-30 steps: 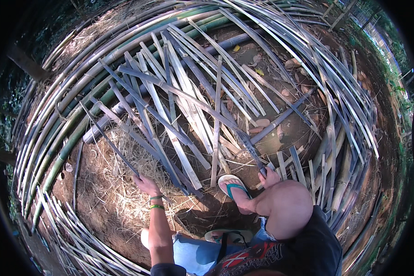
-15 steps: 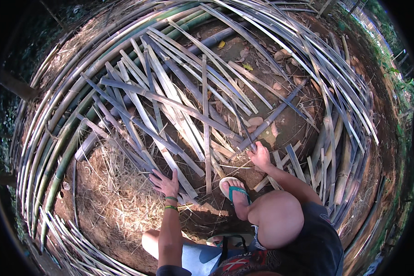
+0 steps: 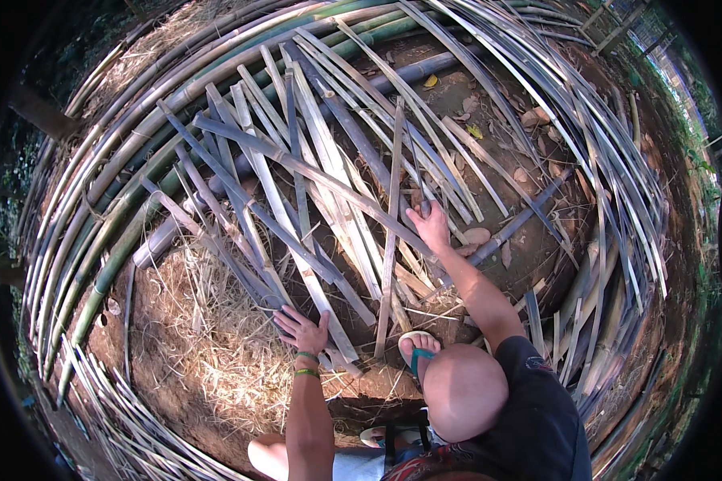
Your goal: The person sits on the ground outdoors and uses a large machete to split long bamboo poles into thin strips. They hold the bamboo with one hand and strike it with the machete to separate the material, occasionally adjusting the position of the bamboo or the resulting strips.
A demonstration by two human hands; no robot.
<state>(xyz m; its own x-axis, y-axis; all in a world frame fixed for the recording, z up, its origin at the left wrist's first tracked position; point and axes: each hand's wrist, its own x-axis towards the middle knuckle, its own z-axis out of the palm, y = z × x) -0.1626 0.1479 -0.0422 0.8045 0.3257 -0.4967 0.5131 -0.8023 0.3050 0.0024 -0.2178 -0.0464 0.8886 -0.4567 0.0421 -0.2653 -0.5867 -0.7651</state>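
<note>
My left hand [image 3: 303, 330] rests with fingers spread at the near ends of a pile of split bamboo strips [image 3: 329, 164]. Its fingers touch or hover just over one grey strip [image 3: 245, 279]. Over the right part of the pile, my right hand [image 3: 431, 228] is closed round the dark handle of a long, thin blade, which looks like a knife [image 3: 425, 208]. The blade points away from me among the strips, so its outline is hard to make out. A long, flat strip [image 3: 337, 192] crosses the pile diagonally and ends beside my right wrist.
Long green and brown bamboo poles [image 3: 124, 248] curve along the left and far sides. More split strips [image 3: 598, 152] lie at the right. Pale shavings [image 3: 233, 353] cover the soil near my left hand. My sandalled foot [image 3: 417, 346] stands by the pile's near end.
My right hand has moved forward and left with the knife, reaching over the strips. The left hand stays spread at the near ends of the pile. The whole view has shifted slightly.
</note>
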